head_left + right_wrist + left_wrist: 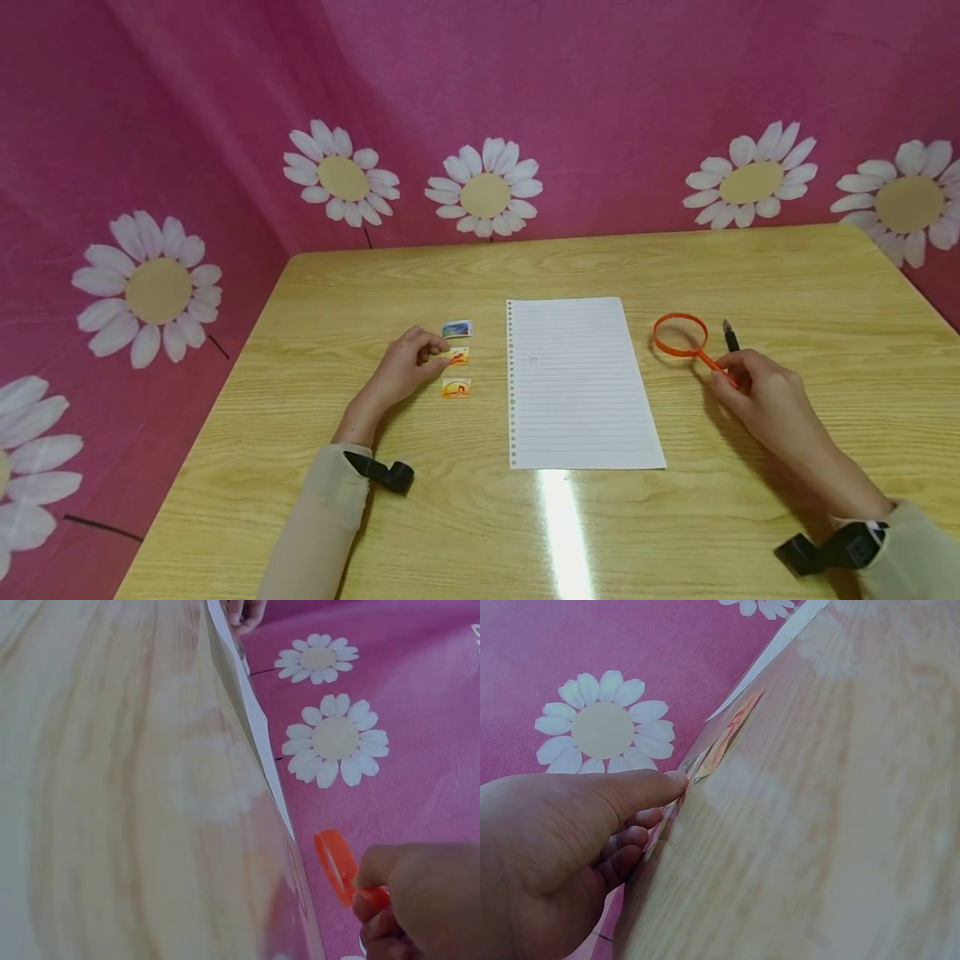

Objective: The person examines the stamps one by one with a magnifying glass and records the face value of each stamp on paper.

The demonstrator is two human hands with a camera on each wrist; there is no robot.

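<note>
In the head view my left hand (405, 367) pinches the left edge of a yellow-orange postage stamp (459, 356), the middle one of three in a column. A blue-green stamp (457, 329) lies beyond it, and another yellow-orange stamp (456, 388) lies nearer me. The left wrist view has the thumb (656, 789) right at a stamp's edge. On the right side, my right hand (772, 396) grips an orange magnifying glass (704, 355) by its handle, its ring above the table. A dark pen (731, 336) shows just beyond that hand, its rear part hidden.
A lined, hole-punched sheet of paper (585, 400) lies between the hands, with faint small writing near its left side. Everything rests on a wood-grain table (450, 517). Behind and left hangs a pink curtain (600, 83) with daisies.
</note>
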